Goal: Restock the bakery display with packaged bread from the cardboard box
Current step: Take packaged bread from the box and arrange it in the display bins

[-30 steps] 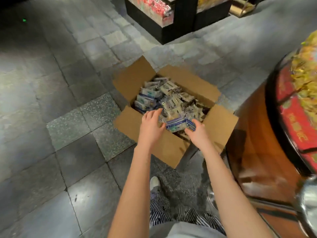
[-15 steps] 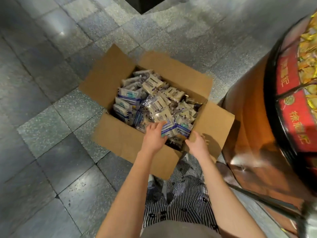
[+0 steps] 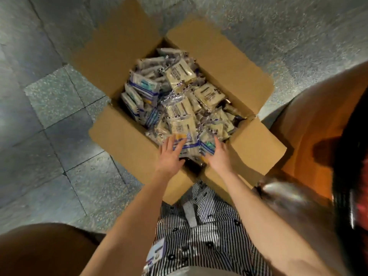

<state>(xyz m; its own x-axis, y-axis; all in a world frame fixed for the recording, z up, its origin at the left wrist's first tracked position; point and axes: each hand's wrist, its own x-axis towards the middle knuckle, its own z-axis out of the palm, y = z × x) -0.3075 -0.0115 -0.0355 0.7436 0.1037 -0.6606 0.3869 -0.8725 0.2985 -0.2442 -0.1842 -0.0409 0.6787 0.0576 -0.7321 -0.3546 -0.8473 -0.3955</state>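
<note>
An open cardboard box (image 3: 123, 140) stands on the floor with its four flaps folded out. It is filled with several packets of bread (image 3: 179, 76) in clear wrap with blue and white labels. My left hand (image 3: 169, 156) lies with straight, spread fingers on a packet with a blue, white and yellow label (image 3: 188, 141) at the box's near edge. My right hand (image 3: 219, 156) touches the neighbouring packet with a blue label (image 3: 207, 146) from the right, fingers extended. The two hands flank these near packets.
The round display stand (image 3: 310, 126), with an orange-brown side and a dark rim, rises close on the right of the box. Grey floor tiles (image 3: 59, 116) surround the box. My striped clothing (image 3: 209, 226) is just below the near flap. A brown rounded shape (image 3: 39, 251) fills the bottom left corner.
The camera has moved closer and more directly over the box. Both hands have closed in toward each other on the packets at the near edge.
</note>
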